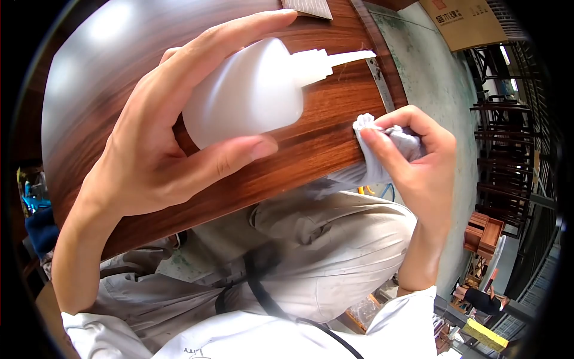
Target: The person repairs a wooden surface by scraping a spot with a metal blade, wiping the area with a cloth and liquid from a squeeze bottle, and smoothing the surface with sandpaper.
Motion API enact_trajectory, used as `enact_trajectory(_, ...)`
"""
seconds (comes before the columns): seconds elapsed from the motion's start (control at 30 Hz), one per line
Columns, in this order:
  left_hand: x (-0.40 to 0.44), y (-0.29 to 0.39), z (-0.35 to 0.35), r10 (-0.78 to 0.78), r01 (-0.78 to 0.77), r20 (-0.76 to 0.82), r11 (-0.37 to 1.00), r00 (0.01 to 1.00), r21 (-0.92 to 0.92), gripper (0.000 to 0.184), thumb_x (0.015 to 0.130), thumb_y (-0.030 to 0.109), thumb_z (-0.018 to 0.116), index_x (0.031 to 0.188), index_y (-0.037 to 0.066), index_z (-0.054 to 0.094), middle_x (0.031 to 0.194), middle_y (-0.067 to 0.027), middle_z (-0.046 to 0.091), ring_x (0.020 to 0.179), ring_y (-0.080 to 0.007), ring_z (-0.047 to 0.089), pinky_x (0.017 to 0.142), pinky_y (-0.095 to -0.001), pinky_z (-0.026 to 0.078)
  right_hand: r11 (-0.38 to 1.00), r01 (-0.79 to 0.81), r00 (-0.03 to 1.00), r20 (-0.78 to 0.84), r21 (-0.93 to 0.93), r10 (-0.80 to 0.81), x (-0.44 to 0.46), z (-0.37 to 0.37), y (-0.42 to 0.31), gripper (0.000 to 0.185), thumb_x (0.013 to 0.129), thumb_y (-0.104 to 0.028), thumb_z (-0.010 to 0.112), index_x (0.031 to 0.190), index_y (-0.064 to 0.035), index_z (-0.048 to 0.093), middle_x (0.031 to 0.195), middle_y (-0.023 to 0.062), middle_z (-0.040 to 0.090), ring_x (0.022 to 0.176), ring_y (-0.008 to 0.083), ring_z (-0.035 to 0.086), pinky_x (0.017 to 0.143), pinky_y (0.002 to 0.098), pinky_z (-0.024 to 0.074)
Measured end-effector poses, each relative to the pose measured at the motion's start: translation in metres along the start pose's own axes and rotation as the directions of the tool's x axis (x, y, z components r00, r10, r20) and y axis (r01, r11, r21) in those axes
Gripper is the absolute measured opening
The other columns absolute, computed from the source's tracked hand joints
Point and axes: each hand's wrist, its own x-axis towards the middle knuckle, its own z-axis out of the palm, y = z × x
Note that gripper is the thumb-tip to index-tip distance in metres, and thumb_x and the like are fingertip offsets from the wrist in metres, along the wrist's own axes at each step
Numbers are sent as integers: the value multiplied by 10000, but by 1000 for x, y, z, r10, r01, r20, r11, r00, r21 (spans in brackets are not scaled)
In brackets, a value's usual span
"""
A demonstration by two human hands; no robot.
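My left hand (pixel 161 119) is around a white plastic squeeze bottle (pixel 245 90), with the thumb along its near side and the index finger stretched over its far side. The other fingers are mostly hidden behind the bottle. It is tilted on its side, and its narrow nozzle points right, toward the table's edge. My right hand (pixel 424 155) pinches a crumpled whitish-grey cloth (pixel 373 164) between thumb and fingers at the right edge of the dark brown wooden tabletop (pixel 311 143). Part of the cloth hangs below that edge.
A metal strip (pixel 380 84) lies along the table's right side. At the far edge is a small ridged piece (pixel 308 7). A cardboard box (pixel 463 24) stands on the concrete floor (pixel 418 66). Stacked dark wooden frames (pixel 502 149) and a distant person (pixel 481 300) are at right.
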Motion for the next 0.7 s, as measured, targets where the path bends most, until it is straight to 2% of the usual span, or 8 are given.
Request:
enact_trajectory(0.07, 1, 0, 0, -4, 4, 2, 1000, 1000, 10, 898, 940, 283, 844, 1658, -39, 412, 1706, -194, 464, 1565, -322, 467, 1295, -466, 371, 998, -7, 999, -35, 61, 9, 1, 1, -4, 138, 918, -83, 882, 958, -4, 776, 861, 43, 771, 772, 69, 677, 677, 243, 527)
enact_trajectory(0.17, 4, 3, -2, 1, -2, 23, 1000, 1000, 20, 881, 921, 233, 842, 1650, -38, 428, 1695, -200, 480, 1561, -330, 476, 1297, -471, 369, 999, 47, 999, -4, -29, -47, 1, 2, 2, 142, 917, -81, 880, 965, 7, 779, 881, 57, 783, 779, 81, 688, 687, 246, 540)
enact_trajectory(0.27, 7, 6, -3, 6, -7, 26, 1000, 1000, 23, 879, 909, 208, 841, 1649, -35, 433, 1692, -200, 485, 1556, -333, 486, 1295, -474, 374, 999, 33, 998, -50, 2, -33, 1, 0, -2, 145, 913, -83, 882, 969, 5, 783, 899, 61, 787, 783, 91, 700, 690, 250, 546)
enact_trajectory(0.37, 8, 5, -3, 20, -21, 30, 999, 999, 31, 877, 899, 188, 840, 1648, -29, 438, 1694, -195, 486, 1552, -333, 492, 1291, -476, 382, 996, 84, 996, 4, -30, -84, 3, -1, 4, 153, 908, -85, 887, 976, 6, 783, 905, 68, 790, 790, 100, 709, 696, 257, 550)
enact_trajectory(0.47, 8, 5, -3, 16, -17, 27, 999, 999, 36, 873, 889, 167, 838, 1645, -23, 445, 1695, -191, 487, 1550, -332, 495, 1287, -476, 387, 997, -27, 1000, -12, 74, 28, 2, -3, -6, 153, 914, -93, 888, 971, 1, 782, 896, 50, 786, 784, 80, 699, 680, 245, 541)
enact_trajectory(0.57, 8, 6, -4, 6, -7, 32, 999, 999, 37, 868, 880, 155, 836, 1640, -18, 454, 1690, -189, 495, 1545, -335, 502, 1283, -478, 394, 997, 69, 998, 5, -43, -69, 3, -1, 3, 152, 924, -102, 887, 967, 0, 782, 883, 24, 776, 775, 53, 676, 664, 224, 527)
enact_trajectory(0.7, 10, 6, -4, 3, -4, 34, 1000, 999, 29, 863, 871, 147, 833, 1637, -7, 465, 1678, -185, 514, 1533, -339, 517, 1276, -482, 405, 995, -5, 999, -35, 101, 8, 1, -6, 2, 149, 931, -108, 891, 963, -9, 783, 856, -15, 741, 743, 13, 628, 621, 189, 480)
